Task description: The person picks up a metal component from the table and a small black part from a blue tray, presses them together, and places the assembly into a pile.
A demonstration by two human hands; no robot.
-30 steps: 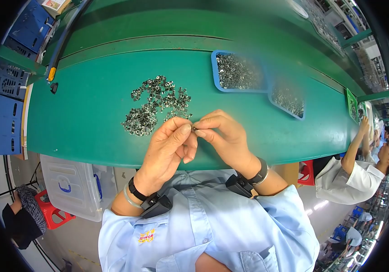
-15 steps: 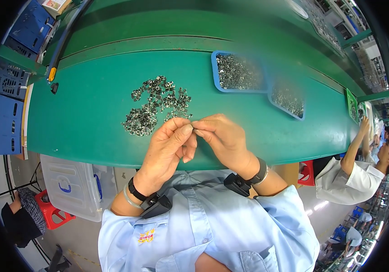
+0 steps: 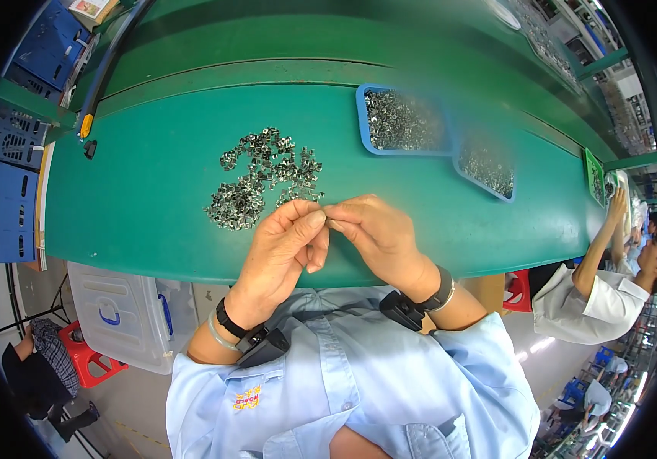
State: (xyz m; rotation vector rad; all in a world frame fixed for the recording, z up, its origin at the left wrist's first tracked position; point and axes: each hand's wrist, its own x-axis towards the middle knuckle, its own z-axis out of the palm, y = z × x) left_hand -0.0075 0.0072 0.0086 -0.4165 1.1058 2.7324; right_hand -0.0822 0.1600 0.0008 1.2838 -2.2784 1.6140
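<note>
Over the front of the green worktable, my left hand and my right hand meet fingertip to fingertip. Both are closed in a pinch, thumb against forefinger. Whatever sits between the fingertips is too small and too covered to name. Just beyond my left hand lies a loose pile of small shiny metal pieces, silver and dark, spread in an uneven patch. Its nearest pieces come close to my left fingers.
Two blue trays of similar small metal pieces stand at the back right. A clear lidded box and a red stool are below left. Blue crates stack at far left. A co-worker sits at the right.
My hands stay pinched together in nearly the same place, with only slight finger movement. The pile and trays look unchanged. At lower left, another person's leg has shifted.
</note>
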